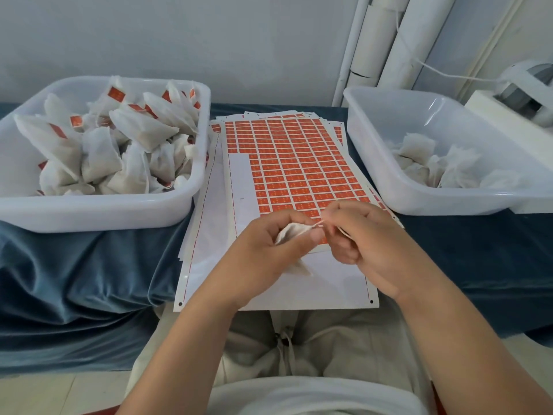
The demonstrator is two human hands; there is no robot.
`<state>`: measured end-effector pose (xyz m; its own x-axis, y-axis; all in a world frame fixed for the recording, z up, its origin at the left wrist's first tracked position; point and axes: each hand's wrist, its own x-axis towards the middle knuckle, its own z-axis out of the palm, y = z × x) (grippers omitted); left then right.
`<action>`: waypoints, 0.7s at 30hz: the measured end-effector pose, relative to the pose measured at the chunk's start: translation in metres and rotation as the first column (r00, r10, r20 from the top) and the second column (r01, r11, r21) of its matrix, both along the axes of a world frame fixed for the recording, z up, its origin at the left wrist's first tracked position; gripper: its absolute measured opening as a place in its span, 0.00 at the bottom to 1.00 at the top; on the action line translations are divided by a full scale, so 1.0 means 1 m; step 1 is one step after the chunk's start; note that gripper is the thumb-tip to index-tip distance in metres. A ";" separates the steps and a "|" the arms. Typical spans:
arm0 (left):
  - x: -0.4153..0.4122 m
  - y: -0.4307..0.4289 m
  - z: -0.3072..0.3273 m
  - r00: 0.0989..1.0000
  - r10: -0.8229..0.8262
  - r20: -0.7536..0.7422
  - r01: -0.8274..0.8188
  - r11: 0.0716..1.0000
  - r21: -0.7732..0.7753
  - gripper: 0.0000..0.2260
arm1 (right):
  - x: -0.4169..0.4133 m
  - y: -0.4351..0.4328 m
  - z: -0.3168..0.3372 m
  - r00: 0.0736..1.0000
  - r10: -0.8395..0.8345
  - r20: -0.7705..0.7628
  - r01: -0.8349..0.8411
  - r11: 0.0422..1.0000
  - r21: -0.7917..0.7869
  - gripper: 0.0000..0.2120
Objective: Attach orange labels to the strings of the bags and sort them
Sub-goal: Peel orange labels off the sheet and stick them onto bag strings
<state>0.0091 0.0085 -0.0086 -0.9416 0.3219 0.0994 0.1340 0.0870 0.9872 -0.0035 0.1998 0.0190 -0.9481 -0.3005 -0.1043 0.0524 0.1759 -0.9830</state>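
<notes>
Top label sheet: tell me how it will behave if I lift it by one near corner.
The top label sheet looks thin and wide, so it would probably droop. It lies on a stack of sheets, so a push would likely slide it.

Single view, head-worn and wide-angle, looking forward and down from above the person's lap [299, 339]. It faces the wall [209, 40] square-on across the counter [89, 280], whose near edge crosses mid-frame. Close range: forearms enter from the bottom edge, and the left hand [263, 250] and right hand [368, 244] meet at centre frame. The left grips a bag [288, 232], the right pinches its string [317, 224]. Label sheet [287, 163] dead ahead. Left tub [98, 211] and right tub [419, 199] flank it, and the right tub's far right corner is cut off by the frame. Pipes [398, 40] lean at the upper right.
</notes>
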 end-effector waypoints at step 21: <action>-0.007 -0.014 -0.007 0.969 0.049 -0.242 -0.106 0.967 -0.230 0.16 | -0.004 -0.001 -0.012 0.965 0.149 0.218 0.069 0.653 -0.754 0.13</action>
<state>0.0023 -0.0051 -0.0152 -0.9245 0.2901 0.2474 0.3404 0.3357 0.8783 -0.0074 0.1986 0.0072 -0.9088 -0.4149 -0.0442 0.3128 -0.6074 -0.7303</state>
